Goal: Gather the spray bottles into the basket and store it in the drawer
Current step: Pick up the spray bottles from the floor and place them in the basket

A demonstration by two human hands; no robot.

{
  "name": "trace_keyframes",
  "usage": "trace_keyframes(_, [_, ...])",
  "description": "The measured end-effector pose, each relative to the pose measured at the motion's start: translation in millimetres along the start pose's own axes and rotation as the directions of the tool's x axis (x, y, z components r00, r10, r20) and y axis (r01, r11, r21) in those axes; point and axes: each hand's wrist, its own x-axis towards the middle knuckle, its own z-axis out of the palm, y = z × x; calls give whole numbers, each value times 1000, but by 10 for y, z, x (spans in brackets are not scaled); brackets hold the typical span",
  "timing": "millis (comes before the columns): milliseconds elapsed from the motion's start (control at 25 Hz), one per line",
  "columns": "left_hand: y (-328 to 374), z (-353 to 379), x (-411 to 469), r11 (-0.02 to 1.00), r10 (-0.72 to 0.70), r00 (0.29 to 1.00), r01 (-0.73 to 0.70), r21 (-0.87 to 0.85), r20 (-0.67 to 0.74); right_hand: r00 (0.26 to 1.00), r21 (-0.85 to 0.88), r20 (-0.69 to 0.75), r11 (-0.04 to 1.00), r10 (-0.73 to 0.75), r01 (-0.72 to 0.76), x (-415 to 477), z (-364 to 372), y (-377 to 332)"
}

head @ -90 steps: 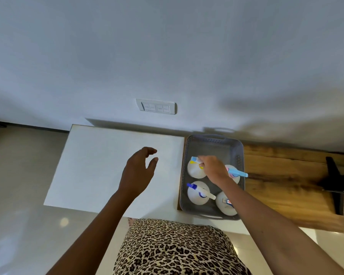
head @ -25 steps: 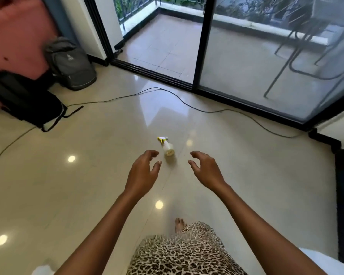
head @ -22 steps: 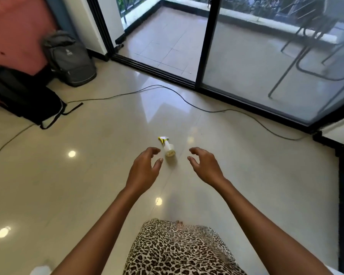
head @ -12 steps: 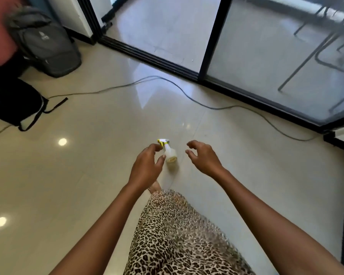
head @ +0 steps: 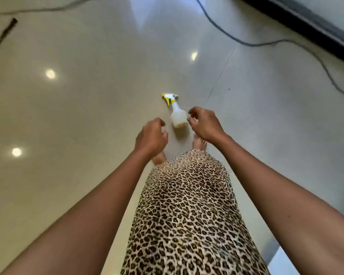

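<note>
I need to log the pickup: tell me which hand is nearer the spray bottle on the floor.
Right. The right hand has its fingertips beside the spray bottle; the left hand sits lower-left of its base, with a clear gap.

The floor point(head: 87, 116) is glossy polished tile, mirroring lights; the spray bottle point(head: 178, 114) is translucent smooth plastic; the leopard-print garment point(head: 187, 215) is soft cloth.

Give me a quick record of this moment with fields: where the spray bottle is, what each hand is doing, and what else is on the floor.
spray bottle: on the tiled floor, yellow trigger end away from the person
left hand: empty, fingers curled, left of the bottle, not touching
right hand: empty, open, fingertips beside the bottle's base
cable: black, trailing across the floor at upper right
basket: not in view
</note>
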Motion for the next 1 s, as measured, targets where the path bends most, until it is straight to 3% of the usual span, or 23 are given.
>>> trace_keyframes(240, [-665, 1081, 1676, 967, -245, 967, 248, -50, 64, 991, -129, 128, 992, 29, -12, 1652, 984, 820])
trace_keyframes(520, [-1143, 2258, 2908, 905, -303, 945, 326, -272, 124, 997, -77, 36, 995, 64, -61, 3074, 1990, 1496])
trace_keyframes(680, [-1189, 2553, 3176, 771, -317, 909, 412, -485, 269, 989, 94, 85, 987, 124, -131, 3367, 2215, 1584])
trace_keyframes(800, [-1147, 2639, 3170, 703, -322, 905, 425, -570, 278, 983, 137, 93, 976, 157, -169, 3385, 2243, 1600])
trace_keyframes(1000, [-888, 2318, 2819, 708, -284, 923, 385, -592, 260, 976, 203, 81, 955, 203, -216, 3043, 1893, 1398])
